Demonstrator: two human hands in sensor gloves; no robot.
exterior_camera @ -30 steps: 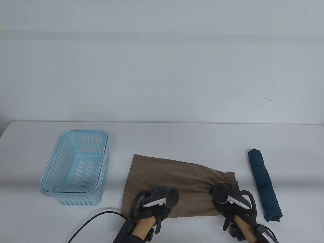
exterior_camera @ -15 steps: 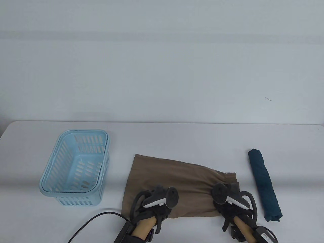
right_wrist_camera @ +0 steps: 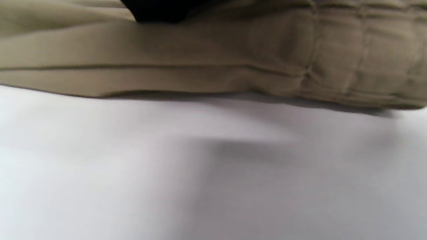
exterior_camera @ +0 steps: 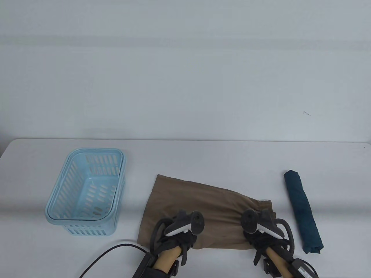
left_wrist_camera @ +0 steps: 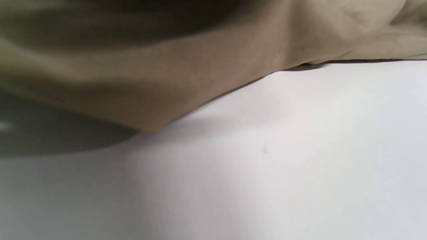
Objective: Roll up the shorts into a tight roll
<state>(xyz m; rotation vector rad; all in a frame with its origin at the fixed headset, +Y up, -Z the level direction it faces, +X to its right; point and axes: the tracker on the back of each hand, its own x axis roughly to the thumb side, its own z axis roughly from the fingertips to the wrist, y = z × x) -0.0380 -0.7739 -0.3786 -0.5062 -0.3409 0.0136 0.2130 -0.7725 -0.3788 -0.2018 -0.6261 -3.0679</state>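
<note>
Both my hands wear dark knit sensor gloves. Left hand: grey-black tracker strapped on its back, white handle, round dark head, dark ring loop beside it. Right hand: same kind of tracker, white handle, dark ring. Black boxes are clamped at both wrists. Black cable curves off the left wrist box. Right wrist unit carries a white label, text too small to read.
</note>
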